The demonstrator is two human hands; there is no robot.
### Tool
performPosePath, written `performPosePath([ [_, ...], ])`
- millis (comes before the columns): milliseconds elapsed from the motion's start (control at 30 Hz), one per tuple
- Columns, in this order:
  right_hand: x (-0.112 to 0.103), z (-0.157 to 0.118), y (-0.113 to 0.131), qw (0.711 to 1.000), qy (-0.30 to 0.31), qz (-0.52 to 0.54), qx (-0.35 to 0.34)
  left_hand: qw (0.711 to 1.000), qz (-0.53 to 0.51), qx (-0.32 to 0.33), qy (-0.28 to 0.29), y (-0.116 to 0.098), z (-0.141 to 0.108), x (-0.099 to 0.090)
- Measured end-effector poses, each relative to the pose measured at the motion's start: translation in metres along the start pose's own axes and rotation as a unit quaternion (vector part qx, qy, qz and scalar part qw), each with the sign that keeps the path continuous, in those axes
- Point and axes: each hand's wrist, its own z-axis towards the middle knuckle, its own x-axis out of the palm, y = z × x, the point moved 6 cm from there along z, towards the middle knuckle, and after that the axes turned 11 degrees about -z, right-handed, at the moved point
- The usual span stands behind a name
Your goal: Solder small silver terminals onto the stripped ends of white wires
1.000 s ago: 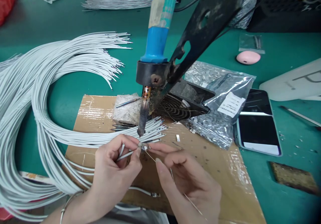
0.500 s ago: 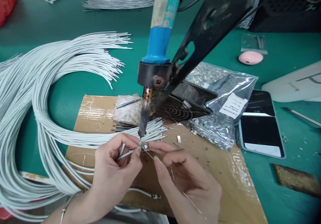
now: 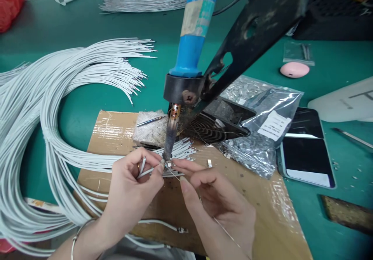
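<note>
A blue-handled soldering iron hangs tip-down in a black metal bracket. Just left of its tip, my left hand is closed on a white cable, pinched between thumb and forefinger. My right hand is closed around a thin strand of solder wire, which runs through the palm toward the tip. A small metal connector sits at the tip between the fingertips of both hands; which fingers touch it is hard to tell.
Bundles of white cables curl over the left side. Cardboard lies beneath the hands. Behind are a wire-tied block, a black fan and a plastic bag of metal parts. A phone rests at the right.
The whole view has shifted slightly, so the iron and bag appear further right. Both hands stay at the tip, their grips much the same.
</note>
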Motion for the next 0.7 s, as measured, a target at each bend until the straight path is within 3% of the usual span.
performPosePath([
  [700, 0.004, 0.005, 0.005, 1.0, -0.005, 0.027, -0.001, 1.0, -0.015, -0.011, 0.0, -0.012, 0.008, 0.004],
])
